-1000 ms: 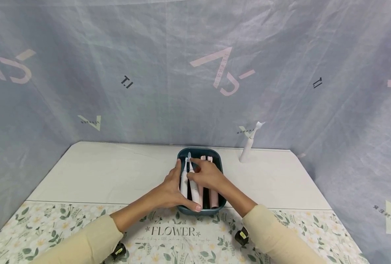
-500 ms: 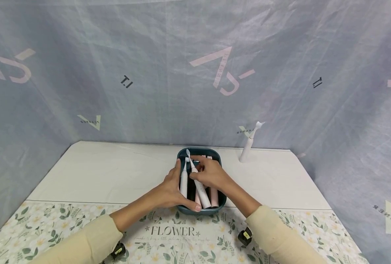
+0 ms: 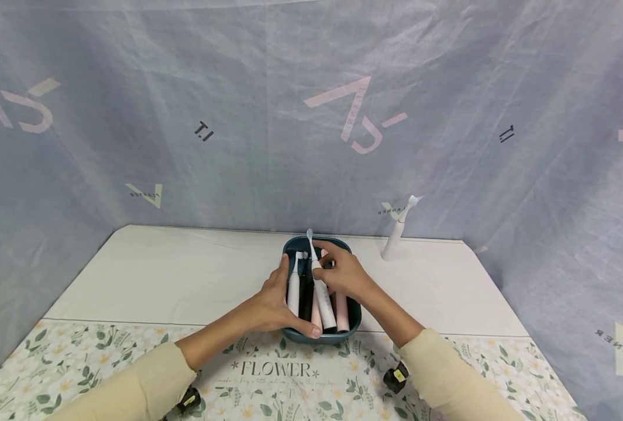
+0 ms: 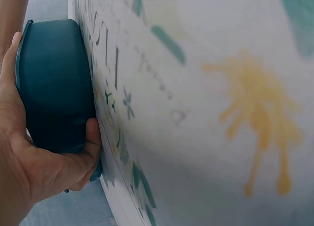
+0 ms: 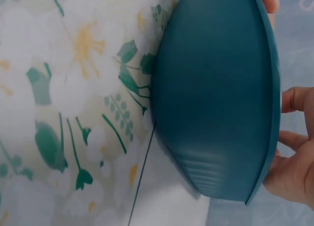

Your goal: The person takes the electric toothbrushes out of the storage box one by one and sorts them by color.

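A teal plastic bin (image 3: 337, 339) stands in the middle of the table with several electric toothbrushes inside. My left hand (image 3: 271, 307) grips its left side, thumb at the front; the left wrist view shows the fingers curled round the teal wall (image 4: 56, 84). With my right hand (image 3: 350, 275) I pinch a white electric toothbrush (image 3: 324, 304) near its neck, its head rising past the bin's back rim. Left of it lie a second white toothbrush (image 3: 293, 295) and a black handle (image 3: 306, 298). Pink handles (image 3: 341, 313) show beneath and to the right, partly hidden.
Another white electric toothbrush (image 3: 393, 240) stands upright on the white back strip, right of the bin. A flower-patterned cloth (image 3: 274, 397) covers the table's front. Grey printed curtain (image 3: 237, 146) hangs behind and at both sides.
My right hand has lifted the white toothbrush and shifted it right, over the pink ones, uncovering the black handle. The left hand stays on the bin.
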The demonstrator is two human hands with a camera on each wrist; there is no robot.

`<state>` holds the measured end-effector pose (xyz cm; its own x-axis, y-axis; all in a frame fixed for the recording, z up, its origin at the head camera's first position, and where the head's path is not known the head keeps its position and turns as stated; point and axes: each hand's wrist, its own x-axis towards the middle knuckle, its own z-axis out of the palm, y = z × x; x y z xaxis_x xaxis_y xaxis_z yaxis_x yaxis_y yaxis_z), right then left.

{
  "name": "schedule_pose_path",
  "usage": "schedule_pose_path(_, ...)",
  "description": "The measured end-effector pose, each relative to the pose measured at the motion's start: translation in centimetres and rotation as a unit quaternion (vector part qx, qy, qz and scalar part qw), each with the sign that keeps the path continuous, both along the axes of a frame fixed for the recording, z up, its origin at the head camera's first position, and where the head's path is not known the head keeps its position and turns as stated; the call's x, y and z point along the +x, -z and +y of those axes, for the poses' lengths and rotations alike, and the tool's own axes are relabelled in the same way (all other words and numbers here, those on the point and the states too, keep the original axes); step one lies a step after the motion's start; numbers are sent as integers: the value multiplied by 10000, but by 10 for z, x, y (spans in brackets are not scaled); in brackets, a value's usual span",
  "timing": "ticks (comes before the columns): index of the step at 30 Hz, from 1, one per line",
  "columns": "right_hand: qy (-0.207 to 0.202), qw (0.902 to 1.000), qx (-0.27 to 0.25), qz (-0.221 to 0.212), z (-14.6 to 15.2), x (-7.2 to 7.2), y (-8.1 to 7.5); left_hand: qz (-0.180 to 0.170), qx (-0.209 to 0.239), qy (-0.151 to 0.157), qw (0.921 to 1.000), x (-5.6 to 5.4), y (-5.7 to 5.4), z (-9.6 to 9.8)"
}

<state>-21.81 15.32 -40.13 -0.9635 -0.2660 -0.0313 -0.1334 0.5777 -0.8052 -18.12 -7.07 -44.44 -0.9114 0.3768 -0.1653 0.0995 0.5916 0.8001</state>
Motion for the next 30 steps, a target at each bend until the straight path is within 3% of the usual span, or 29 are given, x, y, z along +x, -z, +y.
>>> schedule_pose_path(13, 50, 9991, -282, 321, 13, 5, -4, -55, -35, 12, 10000, 0, -3, 1)
schedule_pose_path(22, 2, 9961, -868, 150, 20, 7, -2, -46, -118, 25, 9999, 0, -2, 1)
schedule_pose_path(30, -70, 9924, -1171, 378, 26, 9, -3, -75, -30, 15, 10000, 1, -2, 0)
